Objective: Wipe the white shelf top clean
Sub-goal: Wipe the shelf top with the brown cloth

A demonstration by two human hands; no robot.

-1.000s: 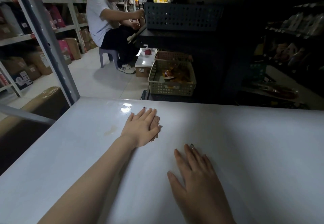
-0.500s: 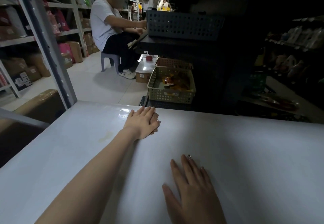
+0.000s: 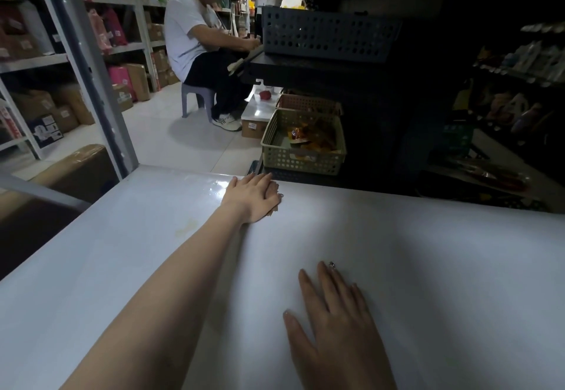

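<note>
The white shelf top (image 3: 428, 252) fills the lower half of the view. My left hand (image 3: 252, 198) lies flat with straight fingers near its far edge, pressing a small brownish cloth (image 3: 273, 189) of which only a strip shows past the fingers. A faint yellowish stain (image 3: 186, 227) marks the surface left of my forearm. My right hand (image 3: 336, 325) rests flat on the shelf top close to me, fingers spread and holding nothing.
A grey metal upright (image 3: 88, 78) rises at the shelf's far left corner. Beyond the far edge stand a green basket (image 3: 302, 160) with snack packets and a dark crate (image 3: 330, 35). A person (image 3: 198, 53) sits on a stool in the aisle. Dark stocked shelves line the right.
My left hand has slid the cloth forward, from mid-shelf to the far edge. My right hand has stayed flat on the shelf top near me.
</note>
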